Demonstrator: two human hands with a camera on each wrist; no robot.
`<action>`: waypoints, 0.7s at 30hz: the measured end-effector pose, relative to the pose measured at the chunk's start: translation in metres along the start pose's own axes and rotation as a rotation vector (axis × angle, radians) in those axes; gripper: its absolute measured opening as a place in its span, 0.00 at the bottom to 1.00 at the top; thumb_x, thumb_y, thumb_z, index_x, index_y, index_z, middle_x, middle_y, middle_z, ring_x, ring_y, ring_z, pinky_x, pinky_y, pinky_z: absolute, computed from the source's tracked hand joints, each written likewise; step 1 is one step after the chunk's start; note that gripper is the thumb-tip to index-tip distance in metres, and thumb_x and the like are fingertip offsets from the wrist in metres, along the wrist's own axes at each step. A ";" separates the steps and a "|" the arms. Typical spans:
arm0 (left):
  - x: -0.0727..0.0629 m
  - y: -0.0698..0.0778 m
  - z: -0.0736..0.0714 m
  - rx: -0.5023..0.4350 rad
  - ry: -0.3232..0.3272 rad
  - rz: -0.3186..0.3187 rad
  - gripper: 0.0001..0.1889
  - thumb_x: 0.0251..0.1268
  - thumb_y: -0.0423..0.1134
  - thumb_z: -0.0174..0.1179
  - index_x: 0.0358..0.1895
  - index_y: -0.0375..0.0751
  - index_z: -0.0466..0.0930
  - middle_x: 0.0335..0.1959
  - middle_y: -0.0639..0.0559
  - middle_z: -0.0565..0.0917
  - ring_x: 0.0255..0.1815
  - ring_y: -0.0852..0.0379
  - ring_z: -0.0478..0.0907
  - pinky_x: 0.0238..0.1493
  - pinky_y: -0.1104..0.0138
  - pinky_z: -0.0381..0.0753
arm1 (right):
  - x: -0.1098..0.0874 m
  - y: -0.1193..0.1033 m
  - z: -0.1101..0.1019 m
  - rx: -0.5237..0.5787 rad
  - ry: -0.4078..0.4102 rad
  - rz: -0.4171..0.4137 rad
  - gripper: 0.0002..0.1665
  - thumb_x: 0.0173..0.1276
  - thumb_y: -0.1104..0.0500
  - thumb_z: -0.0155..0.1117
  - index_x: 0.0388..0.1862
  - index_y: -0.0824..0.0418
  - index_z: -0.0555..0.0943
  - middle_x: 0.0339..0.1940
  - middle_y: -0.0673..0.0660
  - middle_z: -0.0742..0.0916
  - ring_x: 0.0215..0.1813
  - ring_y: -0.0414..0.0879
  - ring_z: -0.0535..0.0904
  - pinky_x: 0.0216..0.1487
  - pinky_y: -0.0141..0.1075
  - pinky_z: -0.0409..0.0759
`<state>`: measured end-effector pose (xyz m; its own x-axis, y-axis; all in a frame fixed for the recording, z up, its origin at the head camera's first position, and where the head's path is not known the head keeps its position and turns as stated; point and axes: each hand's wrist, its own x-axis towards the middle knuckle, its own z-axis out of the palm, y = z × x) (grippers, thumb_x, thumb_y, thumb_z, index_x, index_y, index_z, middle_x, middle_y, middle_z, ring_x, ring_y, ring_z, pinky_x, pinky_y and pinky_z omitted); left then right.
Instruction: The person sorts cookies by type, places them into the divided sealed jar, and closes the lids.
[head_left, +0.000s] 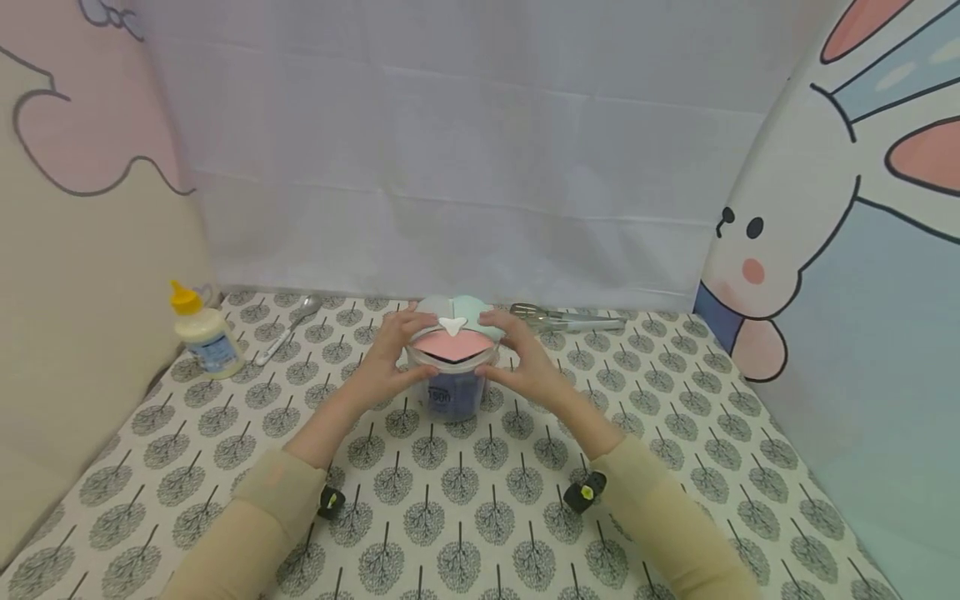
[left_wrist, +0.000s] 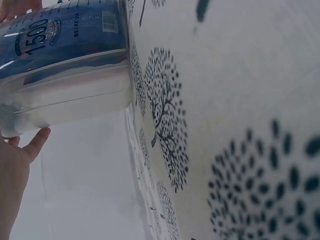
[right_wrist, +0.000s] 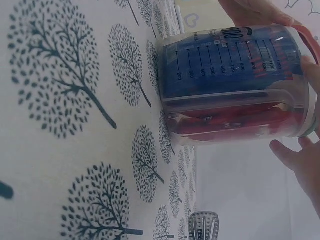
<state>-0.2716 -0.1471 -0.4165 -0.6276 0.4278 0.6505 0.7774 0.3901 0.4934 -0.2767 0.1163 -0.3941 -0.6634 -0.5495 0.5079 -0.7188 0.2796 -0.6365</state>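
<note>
A clear plastic storage jar (head_left: 453,404) stands upright on the table, under a round lid (head_left: 450,343) in pink, mint and grey sections with a white piece at its centre. My left hand (head_left: 390,354) grips the left side of the lid, thumb at the front and fingers curved over the top. From the other side, my right hand (head_left: 528,358) holds it the same way. Blue and red packets (right_wrist: 225,117) show through the jar wall (right_wrist: 260,97), which bears a measuring scale. A dark gap runs along the front edge of the pink section.
At the back left stand a squeeze bottle (head_left: 212,337) with a yellow cap and a spoon (head_left: 288,329) lying beside it. Metal tongs (head_left: 570,321) with a slotted head lie behind and right of the jar. Fabric walls enclose the tree-patterned tablecloth (head_left: 465,500).
</note>
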 end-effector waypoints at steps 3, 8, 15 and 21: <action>0.000 0.000 0.001 0.055 0.011 0.076 0.32 0.59 0.68 0.48 0.60 0.52 0.69 0.66 0.45 0.66 0.75 0.39 0.46 0.69 0.36 0.46 | -0.001 0.000 0.001 -0.045 -0.015 -0.057 0.32 0.56 0.65 0.70 0.60 0.58 0.70 0.69 0.61 0.65 0.72 0.55 0.57 0.65 0.44 0.72; -0.001 -0.001 -0.001 0.125 0.008 0.125 0.28 0.62 0.67 0.43 0.57 0.54 0.70 0.65 0.43 0.66 0.74 0.37 0.47 0.68 0.36 0.48 | 0.000 0.000 0.002 -0.125 0.001 -0.105 0.25 0.57 0.57 0.69 0.54 0.53 0.74 0.69 0.58 0.67 0.73 0.54 0.56 0.67 0.50 0.67; 0.000 -0.002 -0.004 0.166 0.006 0.164 0.27 0.64 0.66 0.41 0.55 0.52 0.71 0.65 0.42 0.67 0.74 0.38 0.49 0.69 0.38 0.51 | 0.002 0.002 0.005 -0.160 0.079 -0.188 0.24 0.50 0.61 0.72 0.48 0.55 0.78 0.65 0.60 0.73 0.72 0.59 0.58 0.74 0.51 0.55; 0.002 -0.002 -0.004 0.167 -0.009 0.161 0.28 0.64 0.65 0.41 0.56 0.52 0.71 0.65 0.42 0.67 0.73 0.36 0.49 0.71 0.40 0.48 | 0.000 0.003 0.005 -0.169 0.096 -0.180 0.23 0.51 0.61 0.72 0.49 0.57 0.80 0.65 0.60 0.74 0.72 0.61 0.58 0.75 0.50 0.53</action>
